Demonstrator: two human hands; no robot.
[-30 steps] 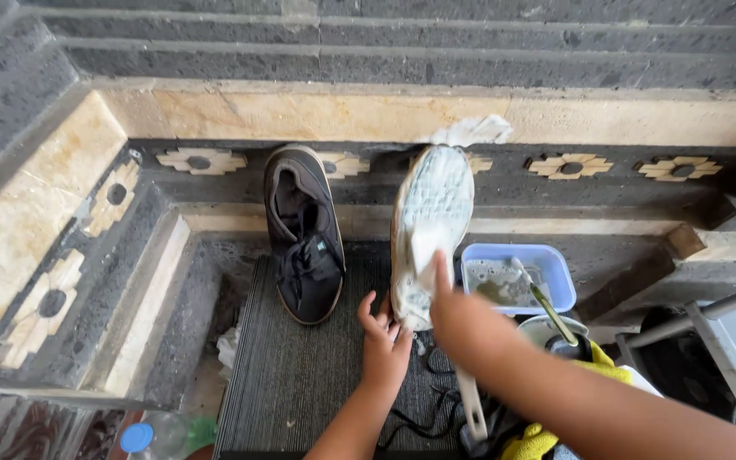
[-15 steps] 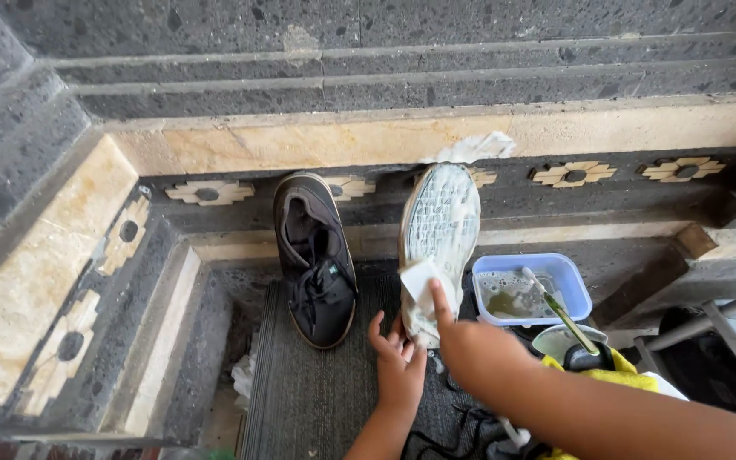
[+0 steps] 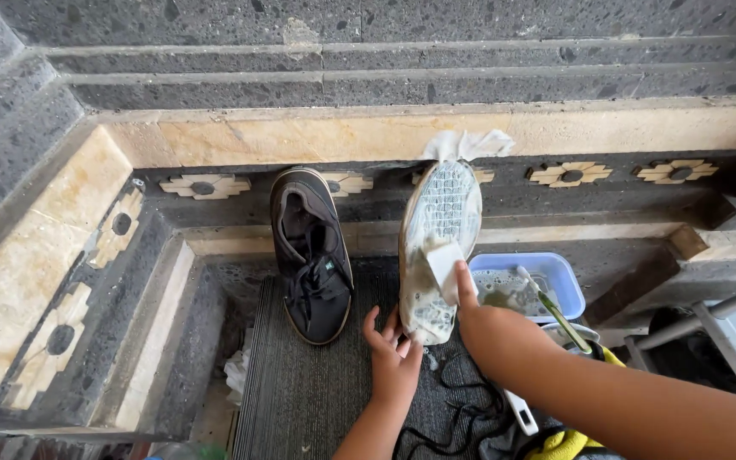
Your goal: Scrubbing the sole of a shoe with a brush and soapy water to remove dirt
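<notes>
A shoe (image 3: 441, 230) stands tilted against the stone ledge with its pale, soapy sole facing me. My right hand (image 3: 485, 319) presses a small white sponge (image 3: 443, 262) against the lower half of that sole. My left hand (image 3: 392, 353) steadies the shoe at its bottom end, fingers spread against it. A second black shoe (image 3: 308, 255) leans upright against the ledge just to the left, its opening and laces facing me.
A blue plastic tub (image 3: 523, 285) with murky soapy water and a brush with a green handle (image 3: 555, 313) sits right of the shoes. Black laces (image 3: 445, 417) lie on the grey ribbed mat (image 3: 308, 400). A white cloth (image 3: 466, 143) hangs over the ledge above the shoe.
My right hand with the sponge has slid down the sole from the upper part towards the lower half. The left hand stays at the shoe's bottom end.
</notes>
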